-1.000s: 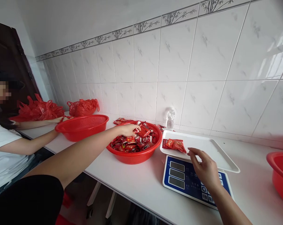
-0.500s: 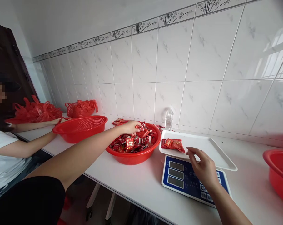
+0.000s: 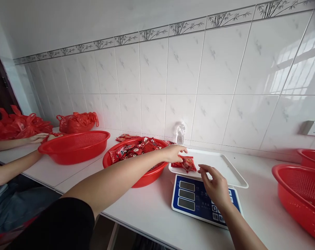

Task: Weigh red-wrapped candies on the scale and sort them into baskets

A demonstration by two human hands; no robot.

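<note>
My left hand (image 3: 174, 153) reaches over the left end of the white tray (image 3: 234, 170), its thumb and fingers apart. Just below it lie several small red snack packets (image 3: 188, 164) on the tray. My right hand (image 3: 215, 183) hovers over the blue-and-white digital scale (image 3: 186, 195), near the tray's front edge. Its fingers are loosely bent, a small gap shows between the tips, and I see nothing in them. Beneath my left forearm stands a red plastic basket (image 3: 147, 181) filled with red packets (image 3: 132, 150), partly hidden by the arm.
A second red basket (image 3: 74, 148) stands to the left, beside a co-worker's hands (image 3: 40, 138). Red plastic bags (image 3: 78, 122) sit behind it. A clear bottle (image 3: 180, 134) is by the tiled wall. More red baskets (image 3: 298, 194) stand at the right edge.
My left hand has moved right, from the packets in the basket to above the packets on the tray, and its fingers have spread. My right hand still hovers over the scale. The view has turned right.
</note>
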